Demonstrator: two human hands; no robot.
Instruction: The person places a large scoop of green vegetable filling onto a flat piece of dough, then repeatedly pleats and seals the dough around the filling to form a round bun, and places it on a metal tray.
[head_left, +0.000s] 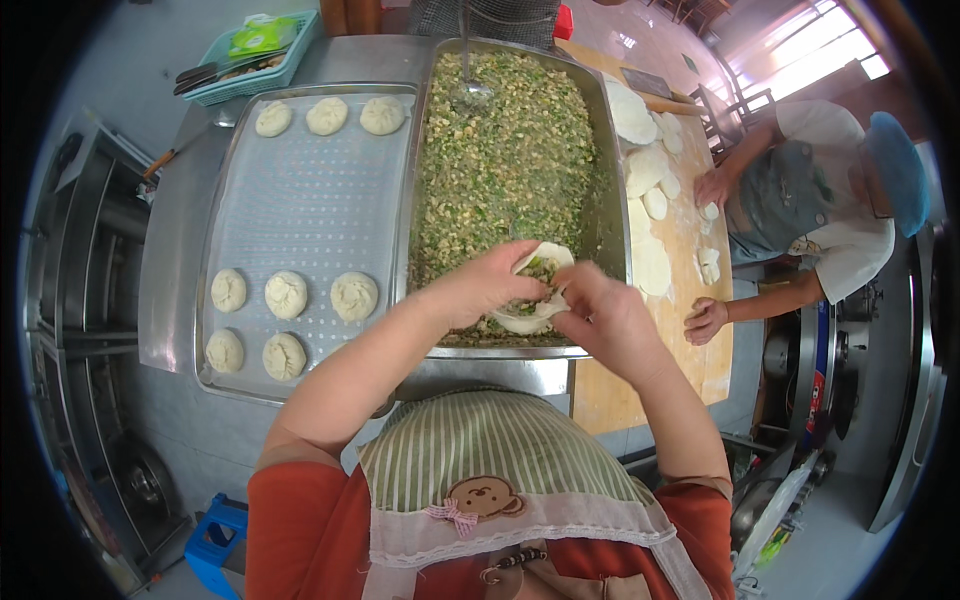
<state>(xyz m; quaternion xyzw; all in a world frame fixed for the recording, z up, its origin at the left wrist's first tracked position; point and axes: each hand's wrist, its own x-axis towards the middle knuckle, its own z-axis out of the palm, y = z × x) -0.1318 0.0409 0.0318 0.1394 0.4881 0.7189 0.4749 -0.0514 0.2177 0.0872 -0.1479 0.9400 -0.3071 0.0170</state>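
My left hand (491, 281) holds a round dough wrapper (525, 321) from the left, its thumb over the chopped green filling inside. At the wrapper's right edge, the fingers of my right hand (604, 311) pinch the dough. Both hands are above the near end of a deep steel tray of chopped filling (510, 150). A metal ladle (472, 88) rests in the filling at the far end. To the left, a lined metal baking tray (311, 187) carries several pleated buns (354, 295), in a far row and in near rows.
Flat dough wrappers (652, 259) lie on a wooden board (701, 315) at right, with a rolling pin (675, 106) farther back. A co-worker (802, 187) in a blue cap works dough at its right edge. A turquoise basket (289, 71) stands far left.
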